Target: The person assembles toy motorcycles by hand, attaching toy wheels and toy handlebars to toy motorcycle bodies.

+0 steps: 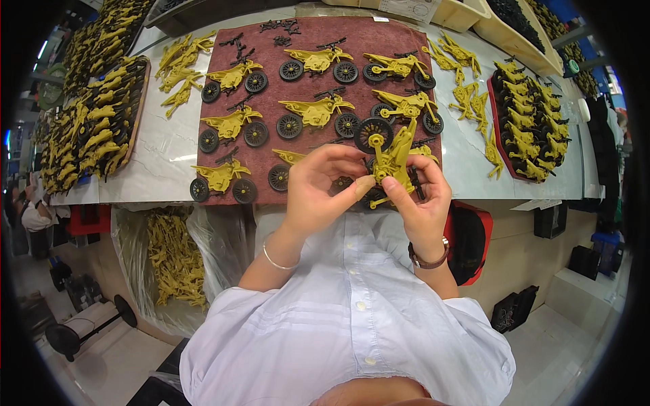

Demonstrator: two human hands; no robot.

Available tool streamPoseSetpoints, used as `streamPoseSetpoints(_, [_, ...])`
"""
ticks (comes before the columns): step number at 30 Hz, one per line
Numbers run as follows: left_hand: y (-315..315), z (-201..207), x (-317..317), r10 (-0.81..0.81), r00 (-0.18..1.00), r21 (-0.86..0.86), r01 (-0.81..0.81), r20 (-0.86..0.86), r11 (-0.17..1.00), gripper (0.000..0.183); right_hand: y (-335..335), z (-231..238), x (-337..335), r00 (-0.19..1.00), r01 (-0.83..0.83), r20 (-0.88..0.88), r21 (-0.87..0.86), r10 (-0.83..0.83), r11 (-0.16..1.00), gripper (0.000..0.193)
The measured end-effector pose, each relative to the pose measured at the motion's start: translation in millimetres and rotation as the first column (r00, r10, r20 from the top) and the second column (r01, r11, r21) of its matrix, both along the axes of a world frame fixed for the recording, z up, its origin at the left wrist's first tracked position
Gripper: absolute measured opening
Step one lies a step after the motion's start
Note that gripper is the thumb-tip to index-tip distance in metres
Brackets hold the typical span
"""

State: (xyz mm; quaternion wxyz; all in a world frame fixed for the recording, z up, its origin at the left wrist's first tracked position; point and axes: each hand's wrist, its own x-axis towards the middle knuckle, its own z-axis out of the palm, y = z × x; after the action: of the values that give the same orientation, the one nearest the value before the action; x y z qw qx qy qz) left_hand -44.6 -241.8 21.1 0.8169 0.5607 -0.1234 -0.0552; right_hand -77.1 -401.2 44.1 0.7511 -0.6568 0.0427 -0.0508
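Observation:
Close in front of me, over the near edge of a maroon mat (379,32), a yellow toy motorcycle (399,152) is tilted up on end. One black spoked wheel (373,134) shows at its upper left. My right hand (425,203) grips the toy from the right, thumb against the yellow body. From the left, my left hand (321,189) pinches its lower side with the thumb; the other fingertips curl behind and are partly hidden. Rows of similar yellow motorcycles (317,111) with black wheels and handlebars lie on the mat.
Loose yellow bodies (179,71) lie left of the mat, more yellow bodies (467,95) right of it. Loaded trays (494,128) flank these. Small black parts (281,27) sit at the mat's far edge. A plastic bag (217,243) of yellow pieces stands below the table's left side.

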Motion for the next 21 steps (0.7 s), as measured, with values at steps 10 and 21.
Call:
streamPoseSetpoints(10, [4.1,2.2,2.5,-0.066,0.986,-0.114,0.048,-0.15,0.992,0.044,-2.9,2.3,1.6,0.996,-0.011,0.082,-0.102,0.019,0.995,0.03])
streamPoseSetpoints(21, [6.6,13.7,10.9,0.041,0.999,-0.025,-0.04,0.034,0.999,0.021,3.0,6.9,-2.3,0.988,-0.04,0.137,-0.171,0.064,0.984,0.029])
